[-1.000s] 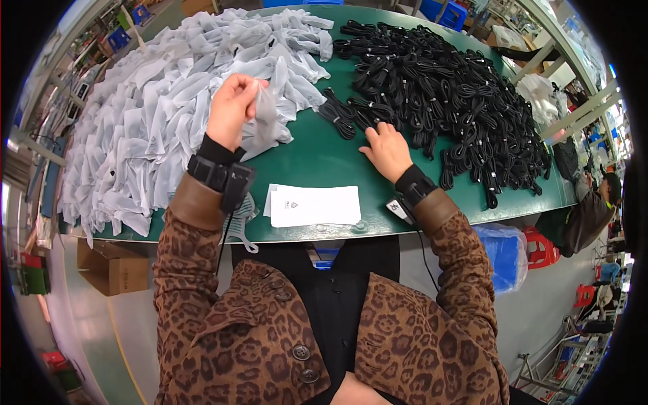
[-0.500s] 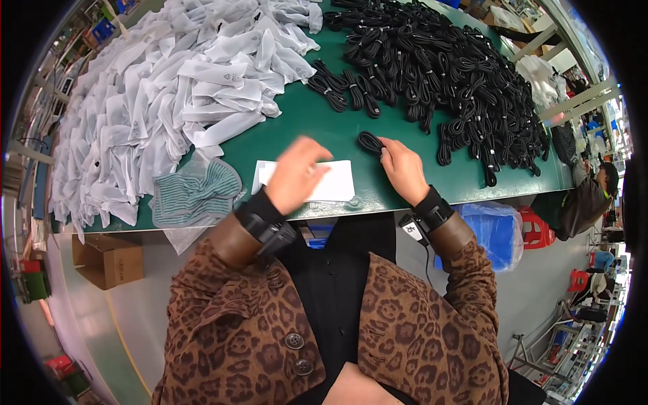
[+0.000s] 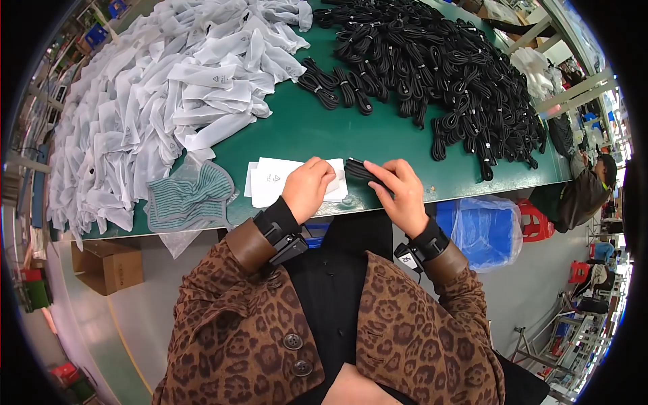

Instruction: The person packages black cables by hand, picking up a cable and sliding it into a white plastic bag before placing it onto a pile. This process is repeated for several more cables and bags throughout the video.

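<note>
My right hand (image 3: 403,196) pinches a coiled black cable (image 3: 362,170) between thumb and fingers, its looped end pointing left. Just left of it, my left hand (image 3: 308,187) is closed at the fingertips on the edge of a flat white plastic bag (image 3: 271,177). That bag lies on a small stack of similar bags at the table's near edge, and my left hand covers part of it. The cable's end is close to the bag's right end; the fingers hide whether they touch.
A heap of filled white bags (image 3: 162,101) covers the green table's (image 3: 283,128) left side. Coiled black cables (image 3: 432,61) are piled at the far right. A striped cloth (image 3: 190,197) lies left of the bags. Below stand a cardboard box (image 3: 108,266) and a lined blue bin (image 3: 482,233).
My left hand has come down and closed on the bag, which has shifted left. My right hand has brought the cable slightly left and lower, toward the bags.
</note>
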`<control>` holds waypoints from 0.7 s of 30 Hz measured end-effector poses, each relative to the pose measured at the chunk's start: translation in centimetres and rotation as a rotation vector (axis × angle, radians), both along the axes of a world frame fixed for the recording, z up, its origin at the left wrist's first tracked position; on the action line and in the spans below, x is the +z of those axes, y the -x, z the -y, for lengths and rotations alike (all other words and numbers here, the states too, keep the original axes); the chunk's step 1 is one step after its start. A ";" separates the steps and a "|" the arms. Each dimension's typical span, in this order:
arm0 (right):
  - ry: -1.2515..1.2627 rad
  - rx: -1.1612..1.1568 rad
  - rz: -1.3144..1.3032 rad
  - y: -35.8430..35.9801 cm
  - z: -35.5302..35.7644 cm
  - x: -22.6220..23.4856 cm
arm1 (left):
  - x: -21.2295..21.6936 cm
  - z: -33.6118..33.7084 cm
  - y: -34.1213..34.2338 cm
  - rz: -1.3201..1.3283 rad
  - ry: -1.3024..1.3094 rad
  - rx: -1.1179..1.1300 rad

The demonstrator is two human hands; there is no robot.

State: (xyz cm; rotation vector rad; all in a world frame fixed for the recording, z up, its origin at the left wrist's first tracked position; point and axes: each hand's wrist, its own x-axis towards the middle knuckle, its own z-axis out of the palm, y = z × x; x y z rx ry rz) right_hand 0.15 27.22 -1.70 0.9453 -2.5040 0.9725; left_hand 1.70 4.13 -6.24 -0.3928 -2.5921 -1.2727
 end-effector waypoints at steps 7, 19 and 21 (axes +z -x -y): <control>-0.144 0.092 -0.165 -0.6 0.1 0.9 | 1.0 0.3 -0.2 0.169 -0.189 0.008; -0.078 0.158 0.371 -0.4 0.4 0.7 | 2.1 -0.1 -0.9 -0.081 -0.145 -0.096; 0.142 -0.028 0.929 -0.3 1.3 1.0 | 2.3 -0.1 -0.6 -0.128 -0.129 -0.121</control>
